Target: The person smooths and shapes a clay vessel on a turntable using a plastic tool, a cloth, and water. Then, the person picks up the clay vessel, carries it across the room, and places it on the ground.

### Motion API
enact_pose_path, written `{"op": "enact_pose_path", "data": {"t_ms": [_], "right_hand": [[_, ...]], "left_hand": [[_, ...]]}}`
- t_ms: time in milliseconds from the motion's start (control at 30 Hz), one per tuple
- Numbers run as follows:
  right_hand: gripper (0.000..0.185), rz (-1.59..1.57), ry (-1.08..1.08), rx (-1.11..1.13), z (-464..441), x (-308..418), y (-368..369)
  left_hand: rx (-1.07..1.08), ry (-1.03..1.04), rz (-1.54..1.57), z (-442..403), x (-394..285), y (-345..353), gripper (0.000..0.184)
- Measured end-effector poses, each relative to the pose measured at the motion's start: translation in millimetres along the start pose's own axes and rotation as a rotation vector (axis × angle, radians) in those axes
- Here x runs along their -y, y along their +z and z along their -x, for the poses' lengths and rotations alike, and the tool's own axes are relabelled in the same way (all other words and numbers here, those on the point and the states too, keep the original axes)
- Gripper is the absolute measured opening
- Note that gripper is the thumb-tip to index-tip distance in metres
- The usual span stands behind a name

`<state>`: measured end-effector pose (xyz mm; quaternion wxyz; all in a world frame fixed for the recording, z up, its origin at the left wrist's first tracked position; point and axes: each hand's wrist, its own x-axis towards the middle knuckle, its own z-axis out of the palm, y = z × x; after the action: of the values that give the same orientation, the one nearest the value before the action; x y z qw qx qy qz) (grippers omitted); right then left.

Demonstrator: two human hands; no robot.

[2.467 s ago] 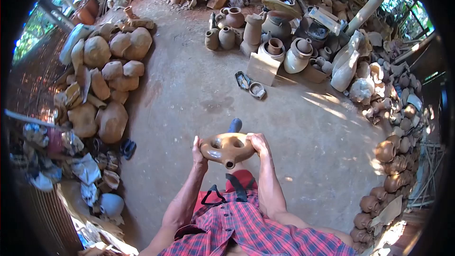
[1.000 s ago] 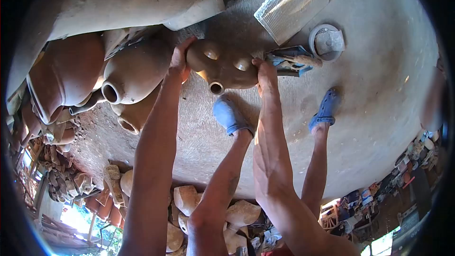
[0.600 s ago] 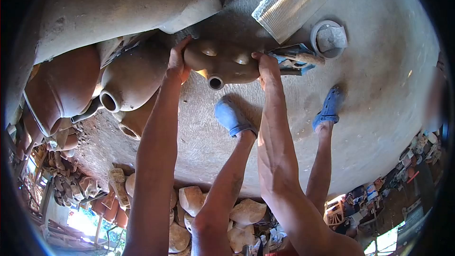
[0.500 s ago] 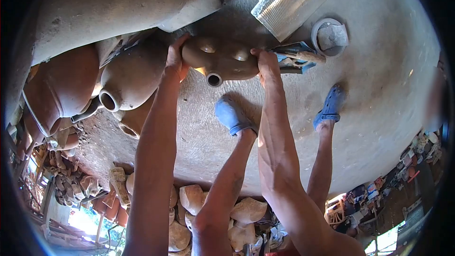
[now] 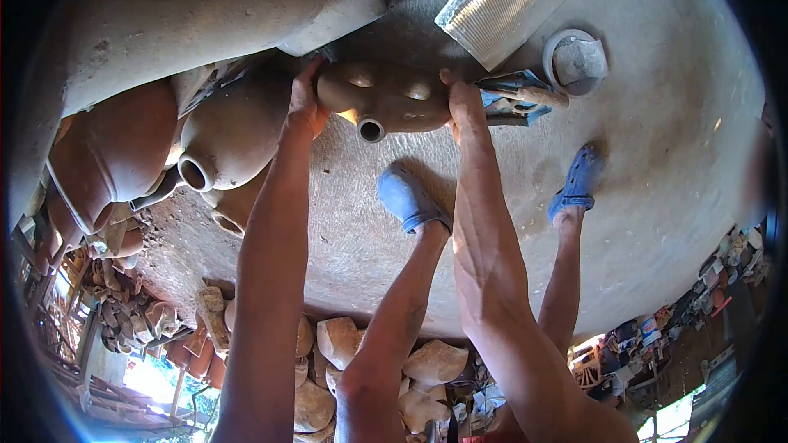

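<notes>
A brown clay pot [image 5: 390,107] with two rounded bumps and a short round spout is held up between my hands. At its left end my left hand [image 5: 305,102] is closed against the side. My right hand [image 5: 465,105] grips the opposite end, with its thumb tip lifted near the upper edge. The spout's dark opening faces me. Both hands' fingers are partly hidden behind the pot. Just beyond my right hand lies a blue container [image 5: 517,97] with tools in it.
Large clay jars [image 5: 234,131] lie on the left, below a big pale vessel [image 5: 197,16]. A ribbed panel [image 5: 509,4] and a round bowl [image 5: 574,74] rest on the floor. Several pale lumps [image 5: 435,361] sit behind my blue clogs [image 5: 408,195].
My right thumb has lifted slightly off the pot's surface. The pot stays between both hands, and its spout sits a little higher in view. The surroundings have shifted slightly right.
</notes>
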<state>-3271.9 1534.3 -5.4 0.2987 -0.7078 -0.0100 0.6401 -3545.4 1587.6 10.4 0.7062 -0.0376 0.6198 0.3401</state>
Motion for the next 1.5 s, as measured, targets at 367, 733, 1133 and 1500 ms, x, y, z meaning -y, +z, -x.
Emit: {"op": "enact_pose_path", "data": {"t_ms": [367, 733, 1133, 1500], "right_hand": [[0.054, 0.399, 0.019, 0.004, 141.7, 5.9, -120.8], [0.038, 0.992, -0.159, -0.380, 451.7, 13.0, -488.9], [0.051, 0.203, -0.043, -0.755, 623.7, -5.7, -709.8], [0.051, -0.484, 0.480, -0.675, 695.5, -177.0, -784.2]], "left_hand": [[-0.347, 0.221, -0.201, 177.1, 77.1, -30.5, 0.044], [-0.307, 0.043, -0.744, 448.2, 83.4, 93.3, 0.054], [0.395, -0.048, -1.330, 555.2, 205.8, 620.4, 0.056], [0.752, -0.018, -1.702, 635.2, 517.6, 896.1, 0.057]]}}
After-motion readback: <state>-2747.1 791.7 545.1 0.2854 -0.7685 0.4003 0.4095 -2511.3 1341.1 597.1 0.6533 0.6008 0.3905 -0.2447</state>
